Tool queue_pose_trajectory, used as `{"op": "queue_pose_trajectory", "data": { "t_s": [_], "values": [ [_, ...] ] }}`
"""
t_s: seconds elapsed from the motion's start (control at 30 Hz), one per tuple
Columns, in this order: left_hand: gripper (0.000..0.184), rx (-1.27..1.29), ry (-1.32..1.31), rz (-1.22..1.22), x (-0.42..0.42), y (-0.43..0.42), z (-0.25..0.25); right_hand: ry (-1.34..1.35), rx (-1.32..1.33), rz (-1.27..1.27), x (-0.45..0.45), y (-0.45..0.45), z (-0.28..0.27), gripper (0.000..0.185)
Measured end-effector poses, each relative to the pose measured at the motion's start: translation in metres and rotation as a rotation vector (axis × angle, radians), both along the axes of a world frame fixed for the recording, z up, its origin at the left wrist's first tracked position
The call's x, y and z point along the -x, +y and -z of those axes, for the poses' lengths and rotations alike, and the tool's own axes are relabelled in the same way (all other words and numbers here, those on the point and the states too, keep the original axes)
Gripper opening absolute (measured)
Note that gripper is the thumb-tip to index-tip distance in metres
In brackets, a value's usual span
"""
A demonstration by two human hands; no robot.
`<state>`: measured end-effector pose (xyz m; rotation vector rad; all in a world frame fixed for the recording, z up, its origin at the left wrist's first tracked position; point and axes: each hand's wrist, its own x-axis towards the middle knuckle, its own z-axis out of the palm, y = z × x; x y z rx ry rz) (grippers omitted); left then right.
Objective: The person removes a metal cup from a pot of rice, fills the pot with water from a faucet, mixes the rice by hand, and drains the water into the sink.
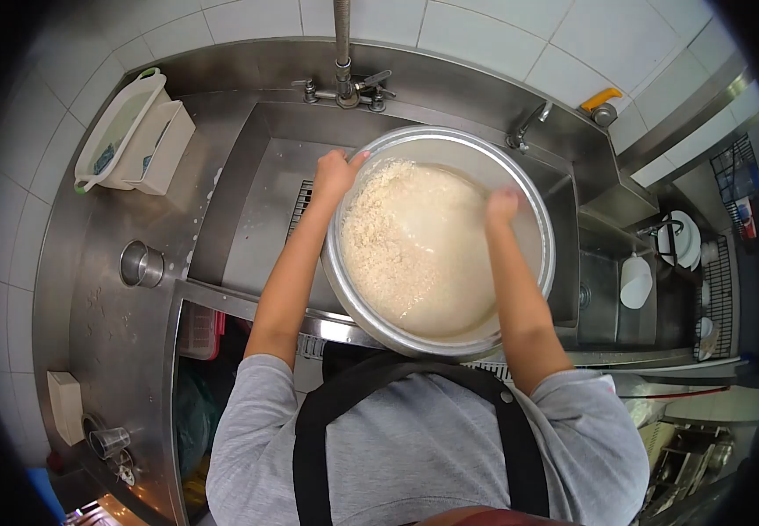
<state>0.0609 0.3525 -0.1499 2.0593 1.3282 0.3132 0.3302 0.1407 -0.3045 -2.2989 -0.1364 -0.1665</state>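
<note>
A large round metal pot [333,263] stands tilted over the steel sink, its base hidden. White rice [384,237] is heaped along its left side, with cloudy water [458,280] over the rest. My left hand [337,174] grips the pot's upper left rim, fingers wrapped round it. Inside the pot, on the right, my right hand [503,207] is above or at the water near the inner wall; motion smears its fingers, and whether it holds anything cannot be made out.
A faucet [344,88] rises behind the pot, with a smaller tap [528,124] to its right. White bins [129,140] and a metal cup [142,264] stand on the left counter. A white container [635,281] is in the right sink, near plates [679,239].
</note>
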Motion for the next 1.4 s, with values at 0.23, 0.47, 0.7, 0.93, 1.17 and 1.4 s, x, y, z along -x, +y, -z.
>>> {"op": "queue_pose_trajectory", "data": {
  "t_s": [0.23,0.47,0.7,0.93,1.17,1.4],
  "values": [
    [0.067,-0.037,-0.065,-0.016,-0.001,0.004,0.013,0.355,-0.672,0.213,0.071,0.027,-0.010,0.023],
    [0.061,-0.031,-0.038,-0.002,-0.003,0.000,0.003,0.827,-0.570,-0.718,0.100,0.130,-0.039,0.027],
    [0.055,-0.026,-0.017,0.006,-0.002,-0.003,0.000,0.495,0.394,-1.815,0.201,0.090,-0.100,0.022],
    [0.059,-0.022,0.021,0.012,0.002,-0.003,0.001,-0.065,1.044,-1.702,0.162,0.020,-0.146,0.067],
    [0.060,-0.037,0.040,0.044,-0.009,-0.003,-0.008,0.088,1.022,-1.804,0.134,-0.034,-0.131,0.086],
    [0.060,-0.083,0.037,0.054,-0.008,-0.001,-0.001,0.156,1.189,-1.472,0.100,-0.045,-0.109,0.099]
  ]
}}
